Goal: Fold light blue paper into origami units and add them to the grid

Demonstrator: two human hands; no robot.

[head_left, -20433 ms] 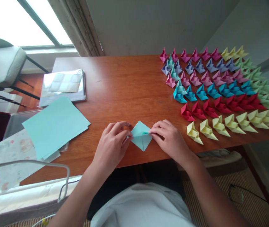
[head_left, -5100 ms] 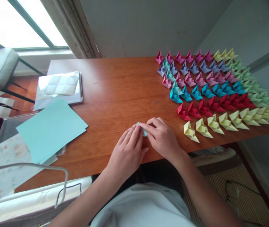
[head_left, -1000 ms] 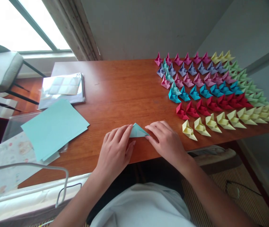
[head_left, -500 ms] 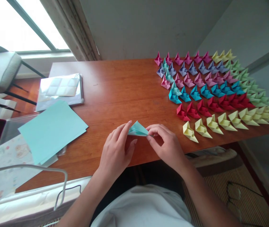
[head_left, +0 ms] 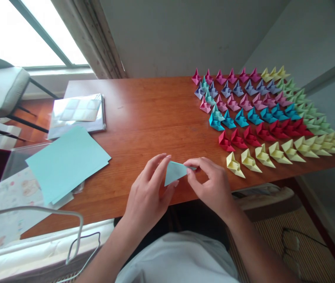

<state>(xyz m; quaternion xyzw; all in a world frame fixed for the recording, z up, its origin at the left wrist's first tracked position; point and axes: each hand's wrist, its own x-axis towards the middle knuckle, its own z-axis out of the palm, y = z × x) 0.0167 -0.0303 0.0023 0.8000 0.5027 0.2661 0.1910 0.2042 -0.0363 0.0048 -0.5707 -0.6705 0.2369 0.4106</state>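
A small piece of folded light-turquoise origami paper (head_left: 174,173) is held above the table's front edge, one flat triangular face showing. My right hand (head_left: 210,182) pinches its right-hand corner between thumb and forefinger. On the other side, my left hand (head_left: 149,186) curves around the paper, fingers along the left edge and thumb by the lower corner. The left fingertips partly hide the paper.
Rows of folded paper boats (head_left: 254,116) in several colours stand on the right of the wooden table (head_left: 143,114). To the left lie turquoise sheets (head_left: 68,163), a patterned sheet (head_left: 17,196) and a shiny packet (head_left: 77,125). A white cable-like tube (head_left: 52,210) crosses the lower left.
The folded paper has turned over in my hands: its open layered folds showed before, and a flat triangular face shows now. Both hands stay close to it.
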